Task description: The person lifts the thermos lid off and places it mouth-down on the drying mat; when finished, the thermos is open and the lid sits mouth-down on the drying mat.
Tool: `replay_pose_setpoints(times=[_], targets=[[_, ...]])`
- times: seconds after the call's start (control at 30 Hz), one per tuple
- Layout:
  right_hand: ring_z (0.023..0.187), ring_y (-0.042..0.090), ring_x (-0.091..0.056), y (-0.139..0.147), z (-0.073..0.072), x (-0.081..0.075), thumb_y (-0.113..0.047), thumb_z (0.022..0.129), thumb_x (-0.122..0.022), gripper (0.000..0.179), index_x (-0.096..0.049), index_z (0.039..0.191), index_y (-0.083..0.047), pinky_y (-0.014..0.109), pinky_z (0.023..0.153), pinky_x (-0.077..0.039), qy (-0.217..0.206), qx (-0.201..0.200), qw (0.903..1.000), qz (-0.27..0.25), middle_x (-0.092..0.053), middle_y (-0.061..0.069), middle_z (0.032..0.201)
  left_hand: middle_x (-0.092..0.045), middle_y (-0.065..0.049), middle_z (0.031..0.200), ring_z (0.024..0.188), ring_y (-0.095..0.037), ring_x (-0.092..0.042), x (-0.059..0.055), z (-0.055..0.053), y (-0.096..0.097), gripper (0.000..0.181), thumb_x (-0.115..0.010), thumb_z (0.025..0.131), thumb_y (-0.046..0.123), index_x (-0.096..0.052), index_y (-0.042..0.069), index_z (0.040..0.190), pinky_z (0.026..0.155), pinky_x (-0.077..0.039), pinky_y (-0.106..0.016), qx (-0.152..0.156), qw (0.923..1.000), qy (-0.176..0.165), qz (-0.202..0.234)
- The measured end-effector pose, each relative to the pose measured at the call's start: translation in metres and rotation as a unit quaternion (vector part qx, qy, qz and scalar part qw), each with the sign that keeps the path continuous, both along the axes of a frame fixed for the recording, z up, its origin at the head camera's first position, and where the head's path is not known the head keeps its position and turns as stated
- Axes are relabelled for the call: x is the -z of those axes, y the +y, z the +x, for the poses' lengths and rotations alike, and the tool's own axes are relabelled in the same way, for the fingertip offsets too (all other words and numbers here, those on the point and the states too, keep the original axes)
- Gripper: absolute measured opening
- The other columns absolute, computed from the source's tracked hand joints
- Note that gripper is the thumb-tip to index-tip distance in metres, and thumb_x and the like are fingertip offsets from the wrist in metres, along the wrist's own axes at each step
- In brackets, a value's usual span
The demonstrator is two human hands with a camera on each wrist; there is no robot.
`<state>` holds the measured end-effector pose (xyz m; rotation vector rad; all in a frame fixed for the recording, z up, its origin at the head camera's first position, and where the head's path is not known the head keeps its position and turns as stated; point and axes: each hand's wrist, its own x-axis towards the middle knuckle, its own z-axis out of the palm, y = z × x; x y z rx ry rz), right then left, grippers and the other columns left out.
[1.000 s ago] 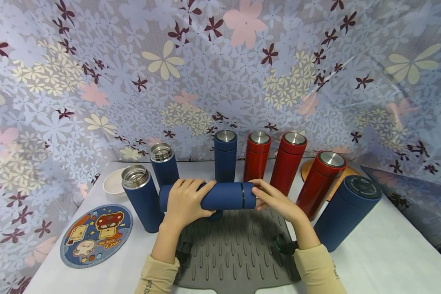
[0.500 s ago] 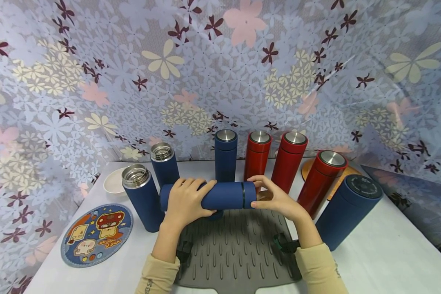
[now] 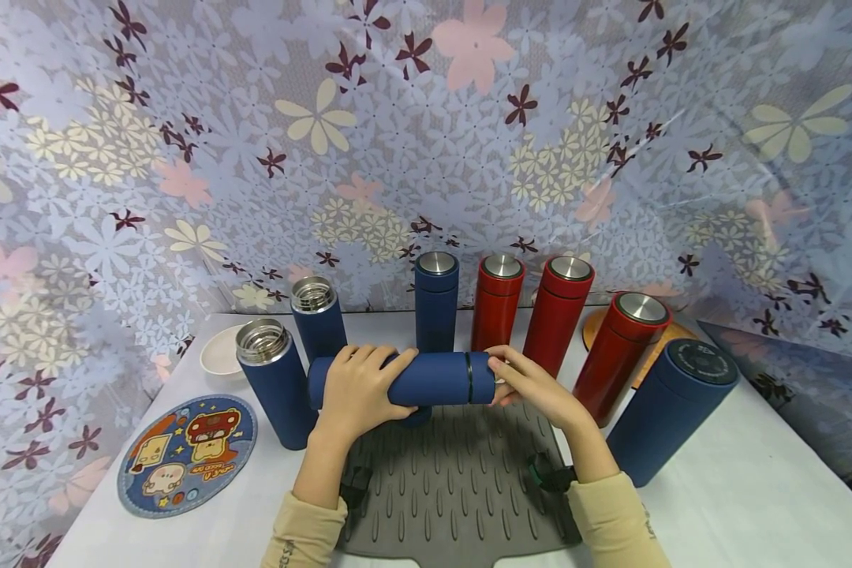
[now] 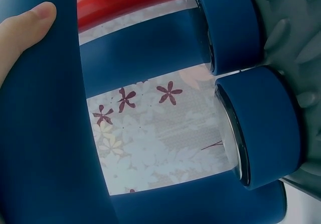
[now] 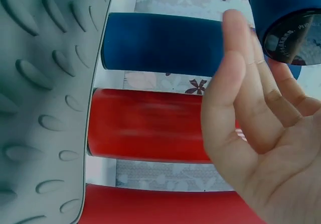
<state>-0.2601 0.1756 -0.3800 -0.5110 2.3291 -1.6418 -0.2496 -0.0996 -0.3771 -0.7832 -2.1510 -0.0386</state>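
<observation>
A blue thermos bottle (image 3: pixel 433 379) lies sideways in the air above the grey mat. Around its body, my left hand (image 3: pixel 362 390) keeps a grip, thumb underneath. A dark ring runs round the bottle near its right end, and the right wrist view shows a glossy black end face with small print. My right hand (image 3: pixel 536 394) is beside that end, its fingers (image 5: pixel 241 38) extended and fingertips right at the edge. Below the bottle, two loose blue lids (image 4: pixel 230 28) rest on the mat, mostly hidden in the head view. Two blue bottles without lids (image 3: pixel 277 394) stand at left.
Behind the hands stand a lidded blue bottle (image 3: pixel 436 308) and several red bottles (image 3: pixel 557 315). Another blue one (image 3: pixel 670 414) with a black top is at right. The ridged grey mat (image 3: pixel 461 489), a cartoon coaster (image 3: pixel 184 457) and a white dish (image 3: pixel 220 355) lie on the table.
Half a second ago my right fingers were spread above and below the bottle's end; now they are closer together beside it, much as one second ago. The left hand and bottle stay put.
</observation>
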Motion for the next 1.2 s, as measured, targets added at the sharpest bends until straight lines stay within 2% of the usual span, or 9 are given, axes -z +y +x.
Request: replay_pose_setpoints(times=[0.13,0.33,0.43,0.53,0.77,0.87,1.03,1.1,1.2], targets=[[0.079,0.034,-0.063,0.0007,-0.0003,0.0008,-0.034,0.095,-0.046,0.048,-0.040,0.130,-0.002,0.033,0.073,-0.052,0.005,-0.001,1.0000,-0.004,-0.059,0.016,0.096,-0.067,-0.004,0.095,0.082,-0.024,-0.063,-0.0003,0.0002,0.0001,0.078,-0.084,0.045,0.057,-0.067,0.021,0.112,0.076,-0.049,-0.038,-0.001,1.0000,0.000,-0.001],[0.095,0.033,-0.055,0.0035,0.0001,0.0038,-0.026,0.087,-0.057,0.052,-0.039,0.133,-0.009,0.047,0.083,-0.048,0.038,-0.028,0.9985,-0.026,-0.048,0.022,0.116,-0.067,-0.003,0.095,0.082,-0.023,-0.063,0.0001,0.0002,-0.0004,0.078,-0.082,0.046,0.059,-0.066,0.022,0.112,0.076,-0.049,-0.038,-0.006,1.0000,0.002,-0.003],[0.106,0.035,-0.051,0.0032,0.0001,0.0049,-0.024,0.082,-0.064,0.060,-0.037,0.134,-0.010,0.045,0.087,-0.046,0.061,-0.036,0.9970,-0.030,-0.042,0.021,0.125,-0.067,-0.003,0.095,0.082,-0.023,-0.063,0.0003,0.0003,-0.0011,0.078,-0.082,0.046,0.060,-0.066,0.022,0.113,0.076,-0.049,-0.038,-0.011,0.9999,0.001,-0.006],[0.107,0.036,-0.050,0.0025,0.0005,0.0047,-0.022,0.080,-0.067,0.066,-0.034,0.136,-0.008,0.042,0.087,-0.046,0.076,-0.040,0.9957,-0.034,-0.040,0.021,0.126,-0.067,-0.002,0.095,0.081,-0.022,-0.063,0.0004,0.0001,-0.0016,0.078,-0.082,0.047,0.059,-0.066,0.023,0.114,0.076,-0.049,-0.037,-0.016,0.9998,0.001,-0.010],[0.109,0.037,-0.049,0.0005,0.0010,0.0031,-0.029,0.089,-0.056,0.058,-0.030,0.139,-0.014,0.053,0.088,-0.046,0.050,-0.038,0.9977,-0.025,-0.035,0.023,0.131,-0.067,-0.003,0.095,0.081,-0.022,-0.063,-0.0009,0.0007,-0.0016,0.077,-0.082,0.047,0.059,-0.066,0.022,0.114,0.076,-0.050,-0.037,-0.016,0.9998,0.001,-0.012],[0.100,0.032,-0.054,-0.0007,0.0002,0.0017,-0.031,0.095,-0.046,0.051,-0.031,0.139,-0.011,0.049,0.084,-0.049,0.035,-0.027,0.9989,-0.015,-0.039,0.024,0.128,-0.067,-0.003,0.095,0.081,-0.023,-0.063,-0.0017,0.0014,-0.0013,0.077,-0.082,0.047,0.058,-0.066,0.022,0.113,0.076,-0.050,-0.038,-0.014,0.9998,0.002,-0.010],[0.081,0.024,-0.056,-0.0015,-0.0006,0.0010,-0.033,0.096,-0.044,0.046,-0.039,0.133,-0.005,0.037,0.076,-0.051,0.023,-0.005,0.9997,0.000,-0.054,0.017,0.101,-0.067,-0.003,0.094,0.080,-0.023,-0.063,-0.0024,0.0015,-0.0008,0.076,-0.082,0.047,0.057,-0.067,0.021,0.112,0.075,-0.049,-0.038,-0.010,0.9999,0.006,-0.008],[0.077,0.026,-0.055,-0.0012,-0.0004,0.0014,-0.032,0.095,-0.046,0.045,-0.041,0.131,-0.006,0.039,0.074,-0.050,0.024,-0.004,0.9997,-0.002,-0.053,0.015,0.092,-0.067,-0.003,0.093,0.080,-0.024,-0.063,-0.0023,0.0012,-0.0008,0.076,-0.082,0.047,0.058,-0.067,0.021,0.112,0.074,-0.049,-0.038,-0.008,0.9999,0.008,-0.007],[0.080,0.031,-0.056,0.0004,-0.0001,0.0030,-0.028,0.094,-0.049,0.045,-0.042,0.132,-0.006,0.044,0.076,-0.049,0.036,-0.015,0.9991,-0.016,-0.053,0.017,0.098,-0.067,-0.003,0.093,0.080,-0.024,-0.063,-0.0017,0.0006,-0.0007,0.077,-0.082,0.046,0.059,-0.067,0.021,0.111,0.074,-0.050,-0.038,-0.005,0.9999,0.009,-0.007]])
